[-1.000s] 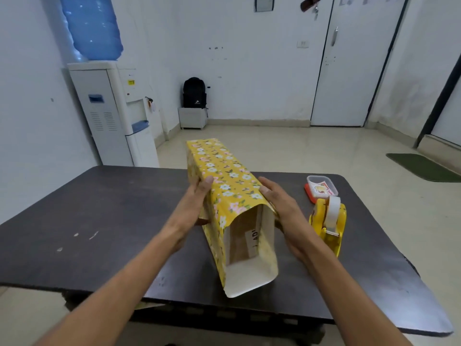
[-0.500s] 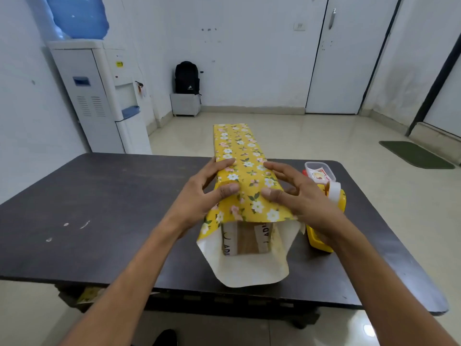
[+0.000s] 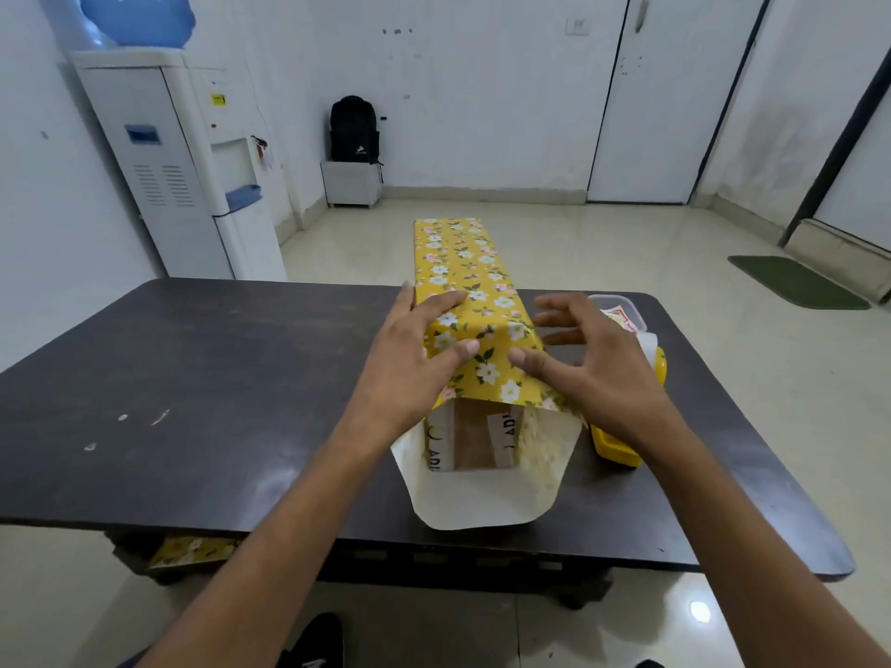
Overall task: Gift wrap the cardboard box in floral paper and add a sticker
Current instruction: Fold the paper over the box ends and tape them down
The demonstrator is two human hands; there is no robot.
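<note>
A long cardboard box (image 3: 477, 438) lies lengthwise on the dark table (image 3: 193, 378), sleeved in yellow floral paper (image 3: 463, 272). The near end of the sleeve is open, showing the brown box end and the paper's white inside. My left hand (image 3: 410, 364) rests flat on the left top edge of the paper, thumb pressing the top. My right hand (image 3: 593, 368) has its thumb on the paper's right top edge, fingers spread and lifted beside the box. A clear sticker container (image 3: 619, 313) sits behind my right hand.
A yellow tape dispenser (image 3: 622, 448) stands right of the box, partly hidden by my right hand. Scraps of floral paper (image 3: 193, 549) lie on a shelf under the table. A water dispenser (image 3: 178, 166), a black backpack (image 3: 354, 130) and a door stand beyond.
The box has been turned from lying diagonally to pointing straight away from me. Both hands moved from its sides onto the top; my right fingers have since lifted off the paper.
</note>
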